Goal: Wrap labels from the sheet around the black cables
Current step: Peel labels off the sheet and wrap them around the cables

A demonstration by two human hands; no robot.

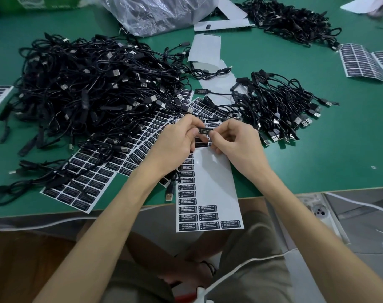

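Just above the near sheet point(210, 189), both hands met over a small black controller point(204, 130) on a cable, held clear of the table point(317, 149). Its long axis ran left to right, almost level, with white print facing up. The left hand point(177, 138) had thumb and forefinger clamped on the controller's left end; the right hand point(232, 138) pinched its right end, thumb tip pressed against the face. Whether the print was a label already partly stuck on or the part's own marking could not be told.

Since the piece lay crosswise between the two grips, any wrap would probably have to roll around that left-right axis, toward or away from the body. Neither hand was nearer; they shared it evenly.

Below them the sheet hung over the near table edge, its upper right part stripped bare, labels point(187, 194) left in a column on the left and a few rows at the bottom. A big cable heap point(87, 84) lay far left, a smaller pile point(280, 106) far right.
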